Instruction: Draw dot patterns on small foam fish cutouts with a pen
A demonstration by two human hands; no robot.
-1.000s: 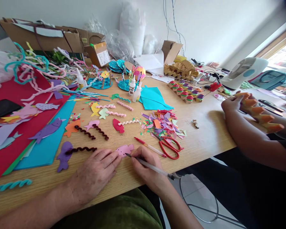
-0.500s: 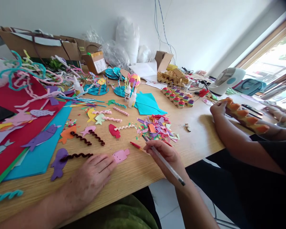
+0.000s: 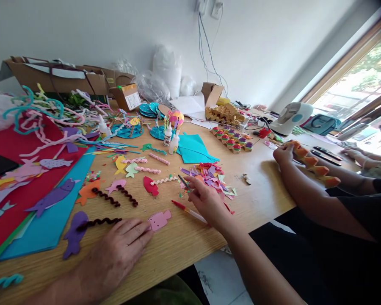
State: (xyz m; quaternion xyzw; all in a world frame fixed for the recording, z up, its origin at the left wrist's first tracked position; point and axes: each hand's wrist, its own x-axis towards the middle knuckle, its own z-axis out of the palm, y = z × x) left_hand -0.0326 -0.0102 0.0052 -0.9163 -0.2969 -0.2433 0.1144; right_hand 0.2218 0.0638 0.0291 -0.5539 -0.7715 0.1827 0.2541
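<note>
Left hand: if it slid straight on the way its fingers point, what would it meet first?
The pink paper fish; the left hand appears to touch its near end. Beyond that, the red pen looks next in line, though depth makes this less certain.

Fish cutout (image 3: 160, 220) touching left hand (image 3: 122, 242), scraps (image 3: 213, 173) behind right hand (image 3: 203, 195), bottles (image 3: 173, 145) farther back
</note>
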